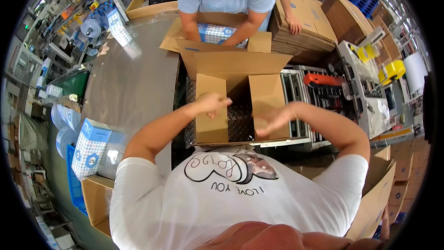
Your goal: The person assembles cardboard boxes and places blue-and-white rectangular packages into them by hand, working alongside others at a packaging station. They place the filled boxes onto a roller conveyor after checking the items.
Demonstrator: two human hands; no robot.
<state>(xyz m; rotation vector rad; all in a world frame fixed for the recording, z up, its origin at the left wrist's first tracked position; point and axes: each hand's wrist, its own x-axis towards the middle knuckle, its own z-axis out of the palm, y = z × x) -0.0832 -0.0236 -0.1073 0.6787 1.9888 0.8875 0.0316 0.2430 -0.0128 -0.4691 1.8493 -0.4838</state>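
Note:
Right in front of me stands a brown cardboard carton (240, 62) with its far flap raised. Its left flap (212, 127) and right flap (268, 93) lie folded inward, and dark tread plate (240, 122) shows in the gap between them. Over the left flap is my left hand (212, 104), empty, index finger stretched out and the others partly bent. My right hand (275, 119) is at the right flap, fingers extended and holding nothing. Whether either hand touches the cardboard is hard to tell.
Across from me a person in light blue reaches into another carton (260, 42) around a blue-and-white patterned box (217, 33). Roller conveyor (292, 85) and a red tool (323, 80) are at right. Flat cartons (307, 18) are stacked behind; a grey table (132, 83) stands left.

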